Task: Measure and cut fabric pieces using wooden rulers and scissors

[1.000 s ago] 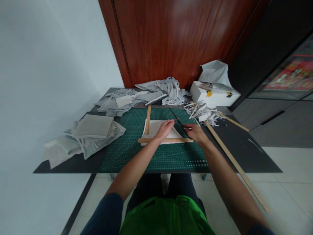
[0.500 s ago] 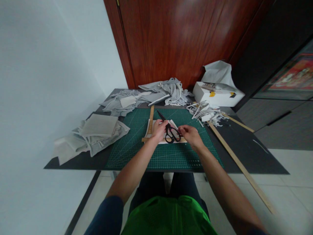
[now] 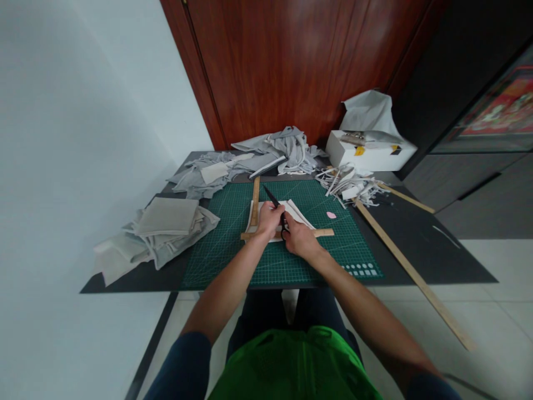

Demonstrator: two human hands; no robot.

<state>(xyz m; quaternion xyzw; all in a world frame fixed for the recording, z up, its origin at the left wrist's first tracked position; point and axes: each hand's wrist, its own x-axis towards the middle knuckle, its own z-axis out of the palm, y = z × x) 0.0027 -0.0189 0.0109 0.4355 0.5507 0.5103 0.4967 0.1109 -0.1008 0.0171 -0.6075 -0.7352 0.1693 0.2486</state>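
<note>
On the green cutting mat (image 3: 233,250) lies a pale piece of fabric (image 3: 296,213) framed by two wooden rulers, one upright (image 3: 254,201) and one across (image 3: 322,233). My left hand (image 3: 269,218) rests on the fabric beside the black scissors (image 3: 272,200), whose blades point up and left. My right hand (image 3: 298,240) is closed around the scissor handles, just right of the left hand. A small pink chip (image 3: 331,214) sits on the mat to the right.
Folded grey fabric squares (image 3: 166,218) are stacked at the left. Loose grey cloth (image 3: 270,153) is heaped at the back, next to fabric strips (image 3: 347,187) and a white box (image 3: 368,153). A long wooden stick (image 3: 410,269) runs over the table's right edge.
My right hand has moved left from the mat's right side and taken the scissor handles. The scissors now sit between both hands over the fabric. The pink chip has come into view.
</note>
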